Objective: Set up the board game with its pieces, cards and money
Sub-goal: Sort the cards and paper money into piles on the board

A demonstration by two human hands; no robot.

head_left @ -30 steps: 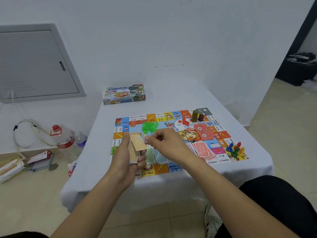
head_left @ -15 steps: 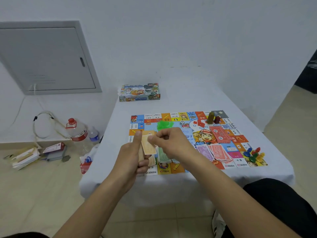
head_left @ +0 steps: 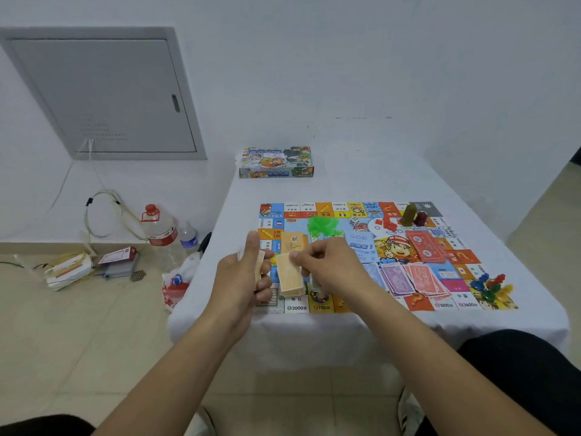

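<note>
Money-sorting step: left hand (head_left: 243, 280) gripped a note stack (head_left: 259, 268); right hand (head_left: 327, 266) pinched one orange note (head_left: 290, 276), next likely laid on the board (head_left: 361, 243) at 6 o'clock.

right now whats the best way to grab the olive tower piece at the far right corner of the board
Pinch the olive tower low on its tall sides, coming down from above and from its left. It stands upright and narrow, and the dark red piece sits close on its right, so a right-side approach would likely knock that over.

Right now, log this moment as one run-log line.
stage: dealing money | left hand: holds orange note stack | right hand: pinches orange note over board | pawns: near-right corner
</note>
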